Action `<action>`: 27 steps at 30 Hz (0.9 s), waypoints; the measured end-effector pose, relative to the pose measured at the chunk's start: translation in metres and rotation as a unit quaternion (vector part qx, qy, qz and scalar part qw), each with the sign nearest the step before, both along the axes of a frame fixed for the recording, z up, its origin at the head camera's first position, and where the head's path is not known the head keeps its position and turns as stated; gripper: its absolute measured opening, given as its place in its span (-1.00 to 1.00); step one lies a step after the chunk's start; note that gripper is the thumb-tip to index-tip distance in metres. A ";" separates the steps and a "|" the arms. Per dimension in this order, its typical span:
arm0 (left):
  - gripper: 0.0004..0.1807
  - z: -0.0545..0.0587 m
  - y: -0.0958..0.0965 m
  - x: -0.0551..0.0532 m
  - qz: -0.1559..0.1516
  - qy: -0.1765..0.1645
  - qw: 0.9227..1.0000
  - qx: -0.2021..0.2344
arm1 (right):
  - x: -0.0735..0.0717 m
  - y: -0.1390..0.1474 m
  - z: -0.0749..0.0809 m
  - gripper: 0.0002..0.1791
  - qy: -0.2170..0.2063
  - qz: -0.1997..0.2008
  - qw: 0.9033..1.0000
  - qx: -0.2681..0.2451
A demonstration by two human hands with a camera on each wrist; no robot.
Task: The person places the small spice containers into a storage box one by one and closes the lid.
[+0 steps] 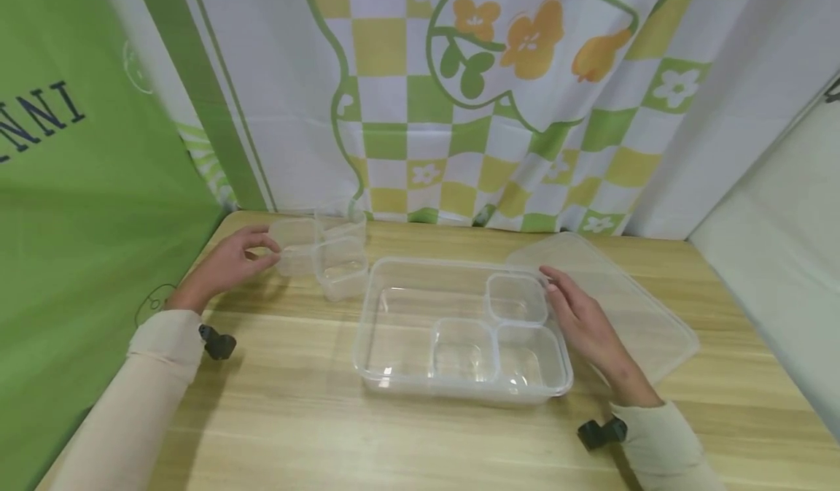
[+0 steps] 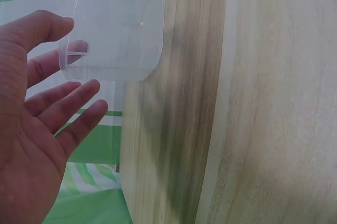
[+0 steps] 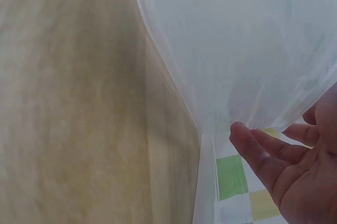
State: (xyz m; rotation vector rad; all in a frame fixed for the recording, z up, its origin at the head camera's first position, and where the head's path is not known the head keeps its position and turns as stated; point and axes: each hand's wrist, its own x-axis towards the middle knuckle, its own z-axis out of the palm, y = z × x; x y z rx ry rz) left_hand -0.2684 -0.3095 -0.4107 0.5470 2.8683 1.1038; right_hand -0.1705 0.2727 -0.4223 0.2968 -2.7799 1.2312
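My left hand (image 1: 232, 261) is beside a small clear plastic container (image 1: 297, 257), the leftmost of three loose ones. In the left wrist view the thumb stands apart from that container's rim, and one finger shows through its wall (image 2: 118, 29). My right hand (image 1: 584, 323) is at the right rear corner of a large clear rectangular food box (image 1: 400, 374), its fingertips close against the side; whether they press it is hard to tell. Inside the box, on its right side, sit three small containers, one at the back (image 1: 517, 301) and two in front.
Two more small containers stand right of the leftmost one, one behind (image 1: 341, 217) and one in front (image 1: 343, 268). A translucent flat lid (image 1: 630, 308) lies on the wooden table (image 1: 295, 418) at the right, partly behind my right hand. A patterned curtain (image 1: 387, 97) hangs behind.
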 end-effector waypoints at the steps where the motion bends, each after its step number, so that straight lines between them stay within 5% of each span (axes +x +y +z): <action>1: -0.70 0.000 0.000 0.000 0.001 -0.001 1.000 0.001 | 0.000 0.000 0.000 -0.44 -0.003 -0.001 1.000 0.000; 27: -0.71 0.002 -0.004 0.003 0.021 0.002 1.000 0.004 | 0.001 0.000 -0.002 -0.44 -0.005 0.000 1.000 0.007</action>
